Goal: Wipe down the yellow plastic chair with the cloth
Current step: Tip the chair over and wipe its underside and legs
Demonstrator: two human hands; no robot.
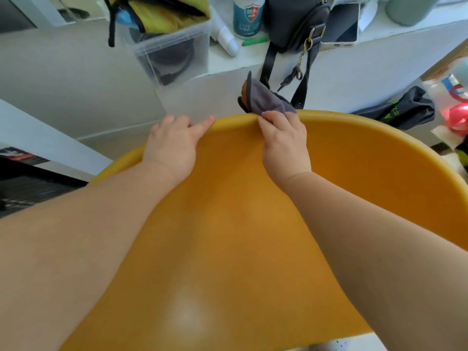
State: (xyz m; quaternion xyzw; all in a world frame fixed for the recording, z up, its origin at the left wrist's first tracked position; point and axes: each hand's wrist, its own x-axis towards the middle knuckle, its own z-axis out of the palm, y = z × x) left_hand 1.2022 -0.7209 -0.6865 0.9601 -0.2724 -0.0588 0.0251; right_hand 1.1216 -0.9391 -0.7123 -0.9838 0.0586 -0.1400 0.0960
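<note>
- Looking straight down at the chair [228, 236], which is filling most of the view, its curved top rim sitting just in front of a white desk [329, 62].
- Right hand [283, 140] is pinching the cloth [266, 100] against the rim, fingers curled over the edge; the grey cloth, with a bit of orange showing, is sticking up behind the rim.
- Left hand [172, 145] is lying on the rim beside it, fingers together and hooked over the edge, holding nothing but the chair.
- On the desk: a clear bin [174, 57], a spray bottle [248, 16], a dark bag [296, 21] with its strap hanging down the front, and a phone [342, 24].
- Hands are near each other but apart.
</note>
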